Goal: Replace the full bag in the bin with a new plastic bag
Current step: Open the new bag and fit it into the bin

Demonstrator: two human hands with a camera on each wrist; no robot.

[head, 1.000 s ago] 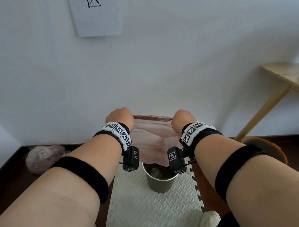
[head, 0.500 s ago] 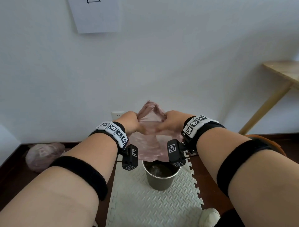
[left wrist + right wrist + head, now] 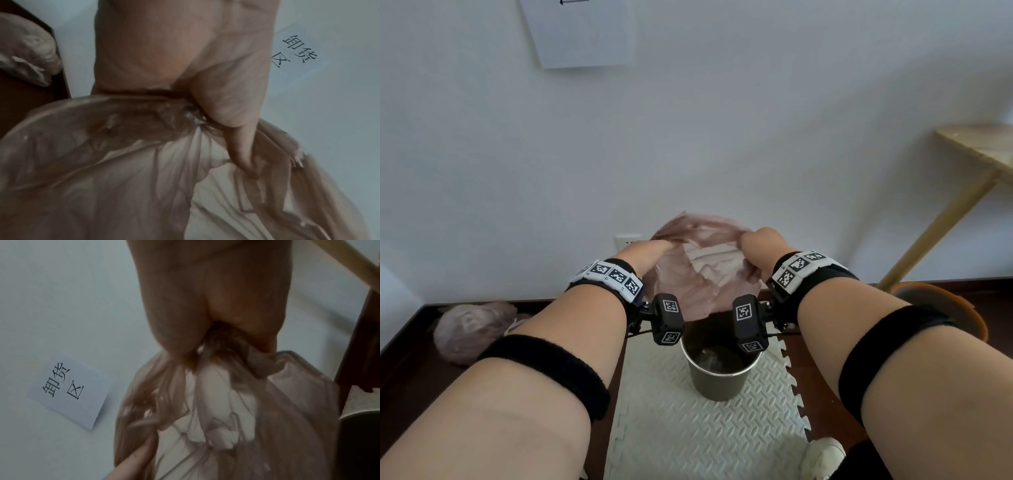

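A thin pinkish translucent plastic bag [image 3: 700, 270] hangs in the air above the small grey-green bin [image 3: 719, 373] on the floor mat. My left hand [image 3: 650, 253] grips the bag's top edge on the left, and my right hand [image 3: 760, 245] grips it on the right. In the left wrist view my left hand [image 3: 236, 146] has the bag [image 3: 107, 186] bunched under its thumb. In the right wrist view the bag [image 3: 236, 410] gathers into my closed right hand [image 3: 216, 340]. The bag's mouth bulges open between the hands. Something dark lies inside the bin.
A filled, tied bag [image 3: 472, 329] lies on the dark floor at the left by the wall. A white foam mat [image 3: 705, 438] is under the bin. A wooden table leg [image 3: 935, 226] and an orange-rimmed tub [image 3: 945, 308] stand right. A paper sign [image 3: 582, 31] hangs on the wall.
A second ago the bag was stretched flat between the hands; they came together, then parted again, and the bag's top now billows open. The hands are lower in view.
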